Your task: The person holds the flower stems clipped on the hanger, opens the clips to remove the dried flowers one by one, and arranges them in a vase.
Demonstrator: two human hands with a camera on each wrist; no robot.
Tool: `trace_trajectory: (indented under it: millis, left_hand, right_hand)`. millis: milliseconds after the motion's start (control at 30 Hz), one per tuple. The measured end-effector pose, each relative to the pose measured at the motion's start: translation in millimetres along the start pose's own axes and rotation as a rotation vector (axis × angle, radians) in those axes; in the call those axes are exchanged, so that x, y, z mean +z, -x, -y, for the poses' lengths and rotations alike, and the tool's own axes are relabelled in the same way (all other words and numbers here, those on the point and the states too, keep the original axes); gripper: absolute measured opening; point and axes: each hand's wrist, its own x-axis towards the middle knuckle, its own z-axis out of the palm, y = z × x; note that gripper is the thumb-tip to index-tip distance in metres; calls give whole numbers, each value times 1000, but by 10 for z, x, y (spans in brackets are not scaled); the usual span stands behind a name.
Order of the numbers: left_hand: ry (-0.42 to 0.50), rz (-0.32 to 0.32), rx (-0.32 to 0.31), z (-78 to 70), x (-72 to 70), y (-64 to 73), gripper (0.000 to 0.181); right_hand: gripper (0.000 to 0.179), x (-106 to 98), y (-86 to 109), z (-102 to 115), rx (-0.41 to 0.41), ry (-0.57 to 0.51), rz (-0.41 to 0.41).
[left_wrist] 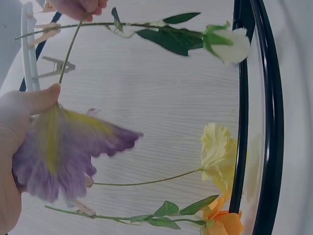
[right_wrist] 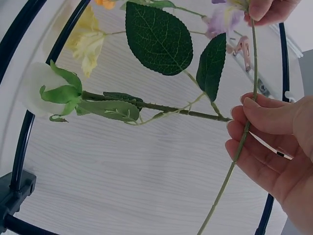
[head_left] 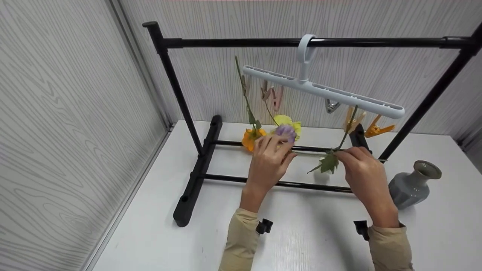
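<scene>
My left hand point(head_left: 269, 156) holds a purple artificial flower point(left_wrist: 63, 152) by the base of its bloom, with the thumb along the stem. Farther along that thin green stem point(right_wrist: 255, 63), my right hand point(head_left: 361, 169) pinches it between thumb and fingers. A white rose point(right_wrist: 41, 90) hangs head down from a tan clip point(head_left: 354, 119) on the pale blue hanger point(head_left: 339, 92), and its stem passes close to my right fingertips. Behind my left hand, a yellow flower point(head_left: 283, 119) and an orange flower point(head_left: 250, 139) also hang head down from clips.
The hanger hooks over the top bar point(head_left: 241, 43) of a black rack on a white table point(head_left: 150, 210). A pink clip point(head_left: 276, 98), a metal clip point(head_left: 332, 106) and an orange clip point(head_left: 377, 128) hang from it. At the right stands a grey-blue vase point(head_left: 410, 188).
</scene>
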Motion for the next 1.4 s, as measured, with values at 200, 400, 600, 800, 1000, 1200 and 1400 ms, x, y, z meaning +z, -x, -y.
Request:
trace_trajectory:
  millis: [200, 400, 600, 800, 1000, 1200, 1400]
  left_hand:
    - [160, -9, -129, 42, -31, 15, 48]
    - [320, -42, -179, 10, -26, 8, 42]
    - [395, -71, -155, -41, -5, -8, 34]
    - [422, -87, -153, -93, 5, 2, 31]
    - [421, -118, -114, -168, 33, -1, 29]
    - [445, -138, -107, -245, 80, -6, 32]
    - [501, -61, -230, -263, 202, 49, 55]
  right_hand:
    - [21, -76, 24, -64, 24, 1, -70]
    - [21, -135, 41, -118, 51, 11, -100]
    - [23, -144, 45, -125, 57, 3, -92]
    - [21, -143, 29, -117, 28, -8, -27]
    - [21, -142, 12, -91, 21, -14, -13]
    - [22, -156, 4, -97, 32, -24, -70]
    - [18, -221, 23, -164, 84, -3, -72]
